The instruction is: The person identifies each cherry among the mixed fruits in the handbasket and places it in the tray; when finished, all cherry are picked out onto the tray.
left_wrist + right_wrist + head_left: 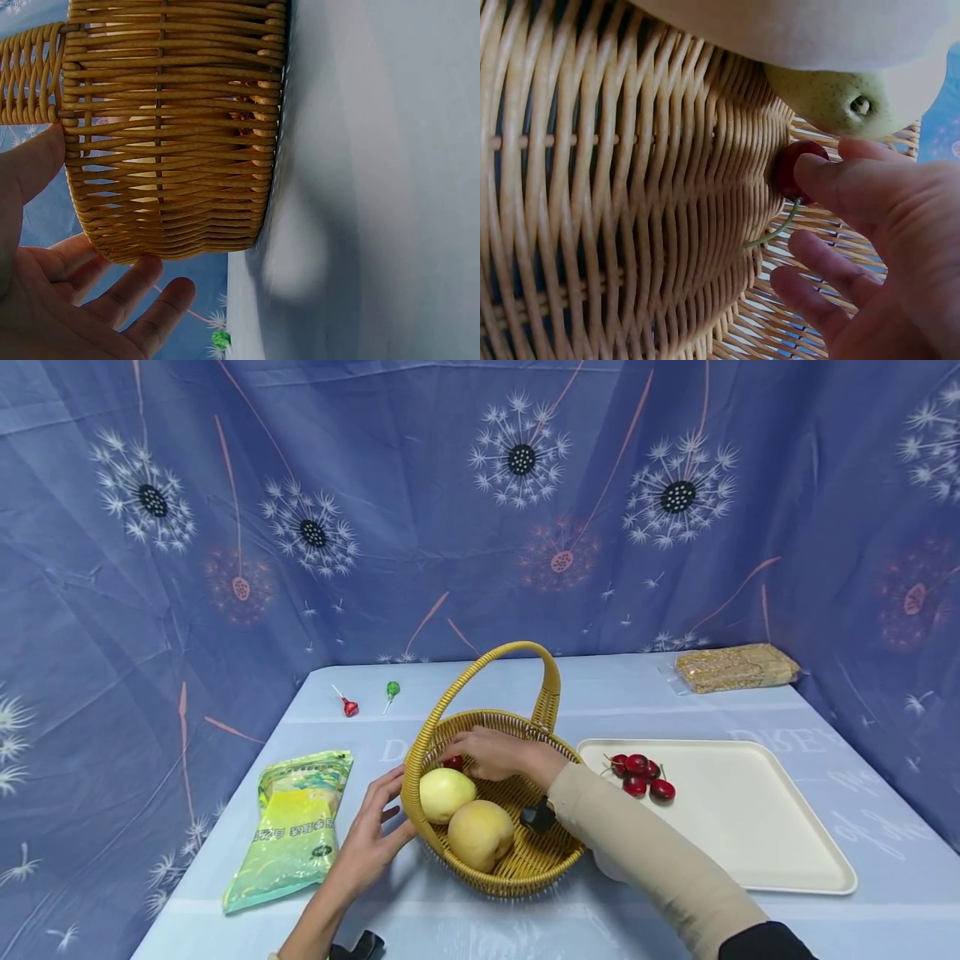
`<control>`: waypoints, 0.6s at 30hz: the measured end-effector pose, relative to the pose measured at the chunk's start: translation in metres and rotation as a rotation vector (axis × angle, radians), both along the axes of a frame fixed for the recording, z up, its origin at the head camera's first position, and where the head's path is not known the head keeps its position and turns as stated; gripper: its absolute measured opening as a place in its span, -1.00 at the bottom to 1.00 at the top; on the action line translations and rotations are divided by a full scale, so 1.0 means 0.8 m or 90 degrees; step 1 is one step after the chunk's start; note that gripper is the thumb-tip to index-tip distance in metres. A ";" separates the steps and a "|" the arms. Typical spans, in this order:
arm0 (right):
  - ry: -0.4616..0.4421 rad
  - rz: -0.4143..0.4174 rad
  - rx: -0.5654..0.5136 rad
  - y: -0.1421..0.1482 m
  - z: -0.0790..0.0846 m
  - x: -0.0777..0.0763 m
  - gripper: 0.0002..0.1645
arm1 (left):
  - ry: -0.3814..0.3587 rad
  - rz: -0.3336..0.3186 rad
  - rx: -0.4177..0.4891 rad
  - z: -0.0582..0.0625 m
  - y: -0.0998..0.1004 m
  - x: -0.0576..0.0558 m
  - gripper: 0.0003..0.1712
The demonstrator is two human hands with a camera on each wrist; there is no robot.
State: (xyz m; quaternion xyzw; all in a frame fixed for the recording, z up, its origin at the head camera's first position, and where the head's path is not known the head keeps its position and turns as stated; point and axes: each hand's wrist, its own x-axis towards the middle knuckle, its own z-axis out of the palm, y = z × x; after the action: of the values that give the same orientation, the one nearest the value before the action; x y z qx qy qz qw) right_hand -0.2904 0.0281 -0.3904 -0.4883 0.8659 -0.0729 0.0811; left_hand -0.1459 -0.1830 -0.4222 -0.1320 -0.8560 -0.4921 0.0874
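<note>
A yellow wicker basket (517,887) with an arched handle stands on the table. My right hand (491,753) reaches inside it and pinches a dark red cherry (786,169) between thumb and index finger. The cherry's green stem (776,232) hangs free, near the woven wall. In the basket lie a pale green-yellow fruit (446,795) and a yellow, pear-like fruit (480,835). At the basket's left side is my left hand (75,300), its fingers spread and fairly straight, touching the wicker with thumb and fingertips.
Several cherries (636,768) lie on a cream tray (750,814) to the right. A green-yellow bag (292,831) lies at the left. Red (349,707) and green (393,688) lollipops sit at the back left, a packaged brown block (738,667) at the back right.
</note>
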 end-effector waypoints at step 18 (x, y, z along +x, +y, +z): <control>-0.022 -0.091 0.014 0.009 -0.005 0.000 -0.52 | 0.011 -0.001 0.002 -0.002 -0.001 0.000 -0.36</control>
State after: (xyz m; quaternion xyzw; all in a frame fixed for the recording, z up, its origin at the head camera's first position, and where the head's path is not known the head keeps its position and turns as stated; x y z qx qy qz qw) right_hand -0.2908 0.0349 -0.3943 -0.4229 0.8977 -0.0776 0.0957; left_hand -0.1456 -0.1834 -0.4237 -0.1366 -0.8544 -0.4923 0.0944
